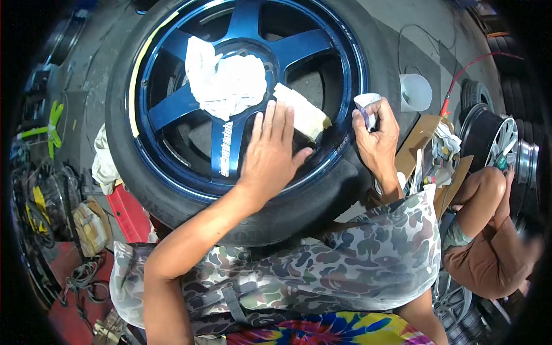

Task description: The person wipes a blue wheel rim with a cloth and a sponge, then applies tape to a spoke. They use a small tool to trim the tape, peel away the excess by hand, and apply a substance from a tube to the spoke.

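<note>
Working this remotely, near side first: the tire [270,227] has raised lettering, but I can't read a brand. Wheel [172,109] is right in front of me — probably heavy and stiff, so I'd grab the tire, not the slick-looking blue rim. Left hand [269,155] lies flat, fingers extended; right hand [379,135] pinches a small white-and-purple piece [365,100], likely light. Farther in — unreadable decal [226,149], then soft white cloth [233,86] over the hub.

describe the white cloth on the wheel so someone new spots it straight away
Find the large tyre around a blue spoked rim. The white cloth lies crumpled over the rim's centre, near the left hand. Its soft, bunched folds set it apart from the flatter, straighter-edged pale piece beside it.
</note>
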Tool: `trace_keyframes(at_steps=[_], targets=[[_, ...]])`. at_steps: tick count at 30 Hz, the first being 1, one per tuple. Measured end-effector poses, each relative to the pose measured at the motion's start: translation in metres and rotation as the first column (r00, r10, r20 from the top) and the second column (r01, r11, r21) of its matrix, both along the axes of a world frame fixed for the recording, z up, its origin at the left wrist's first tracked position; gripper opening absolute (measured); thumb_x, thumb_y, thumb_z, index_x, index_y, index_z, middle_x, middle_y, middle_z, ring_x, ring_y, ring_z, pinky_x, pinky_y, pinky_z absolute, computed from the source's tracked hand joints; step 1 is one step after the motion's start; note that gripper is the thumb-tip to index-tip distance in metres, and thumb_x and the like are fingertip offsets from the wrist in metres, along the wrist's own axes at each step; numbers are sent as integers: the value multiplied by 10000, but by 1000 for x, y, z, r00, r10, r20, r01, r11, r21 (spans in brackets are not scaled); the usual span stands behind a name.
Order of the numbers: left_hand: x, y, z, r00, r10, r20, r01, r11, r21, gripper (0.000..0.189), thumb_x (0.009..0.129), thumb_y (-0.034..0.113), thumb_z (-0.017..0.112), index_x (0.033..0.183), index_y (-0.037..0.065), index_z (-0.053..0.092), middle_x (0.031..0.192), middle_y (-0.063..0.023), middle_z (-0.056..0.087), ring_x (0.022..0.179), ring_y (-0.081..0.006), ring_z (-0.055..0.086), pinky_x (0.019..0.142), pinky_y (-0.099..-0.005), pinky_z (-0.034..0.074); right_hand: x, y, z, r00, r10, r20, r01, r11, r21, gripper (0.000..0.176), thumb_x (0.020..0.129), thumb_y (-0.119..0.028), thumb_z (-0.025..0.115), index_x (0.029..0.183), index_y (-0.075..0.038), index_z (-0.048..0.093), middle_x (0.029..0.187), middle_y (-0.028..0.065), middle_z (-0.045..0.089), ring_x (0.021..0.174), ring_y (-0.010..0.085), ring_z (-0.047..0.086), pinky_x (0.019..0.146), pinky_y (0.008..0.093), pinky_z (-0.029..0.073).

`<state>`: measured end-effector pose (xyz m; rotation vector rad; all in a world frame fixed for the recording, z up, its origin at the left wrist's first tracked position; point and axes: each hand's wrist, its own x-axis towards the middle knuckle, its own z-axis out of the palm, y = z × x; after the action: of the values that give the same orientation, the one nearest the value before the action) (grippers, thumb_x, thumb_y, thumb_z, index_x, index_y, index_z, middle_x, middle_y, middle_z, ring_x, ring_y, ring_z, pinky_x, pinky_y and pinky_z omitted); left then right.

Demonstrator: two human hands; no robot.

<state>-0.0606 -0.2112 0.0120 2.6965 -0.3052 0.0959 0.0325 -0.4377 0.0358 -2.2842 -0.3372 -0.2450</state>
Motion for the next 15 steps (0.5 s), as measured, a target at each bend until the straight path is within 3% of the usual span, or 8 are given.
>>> trace_keyframes(at_steps=[1,5,11,15], targets=[[-2,-5,0,999,28,33,-28,1000,-5,854,1006,397,676,1574,-135,324,1616,-323,345,1534,-465,316,1265,-556,277,2,2,1,992,56,116,-54,998,-21,219,920,-115,756,928,-14,562,803,125,563,717,241,601,706,367,504],[-6,-16,0,999,16,40,-15,1000,-23,852,1005,425,674,1519,-181,366,1559,-328,396,1489,-464,369,1254,-558,307,1,5,2,994,59,96,-62,998,21,257,902,-116,784,866,-1,557,804,119,558,736,249,592,719,353,493],[-10,-23,13,998,-66,-18,66,998,-20,812,1020,450,640,1487,-176,417,1519,-317,438,1482,-453,383,1260,-542,312,-2,8,7,999,27,26,-27,999,20,270,903,-120,815,851,14,587,807,119,578,709,253,594,689,350,490],[-18,-25,11,992,-117,41,116,993,23,762,1035,456,606,1477,-149,464,1510,-290,474,1476,-426,406,1255,-543,315,-1,7,4,997,42,64,-42,999,-6,251,912,-118,815,861,16,608,811,121,594,703,237,597,674,343,487]])
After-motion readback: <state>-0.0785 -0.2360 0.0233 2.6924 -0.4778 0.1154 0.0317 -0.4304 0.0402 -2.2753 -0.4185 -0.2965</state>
